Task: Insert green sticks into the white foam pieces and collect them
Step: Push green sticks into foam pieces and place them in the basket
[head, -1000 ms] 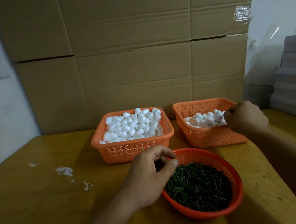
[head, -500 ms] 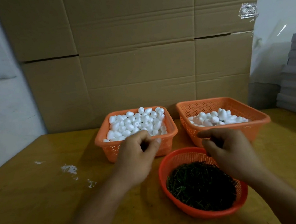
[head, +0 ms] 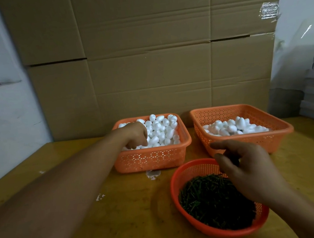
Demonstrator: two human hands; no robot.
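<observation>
Fingertips of the left hand (head: 134, 134) curl down among white foam pieces (head: 161, 130) heaped in the left square orange basket (head: 150, 158); whether they grip one, I cannot tell. Right hand (head: 248, 169) hovers over the near round basket (head: 181, 176) of green sticks (head: 209, 196), fingers loosely spread, seemingly holding nothing. Far right, a second square basket (head: 251, 140) holds fewer foam pieces (head: 234, 127).

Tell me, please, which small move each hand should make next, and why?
Probably the left hand, fingers down in the full basket, should pinch one foam piece and lift it. The right hand hovers over the green sticks; whether it already holds one is unclear.
</observation>
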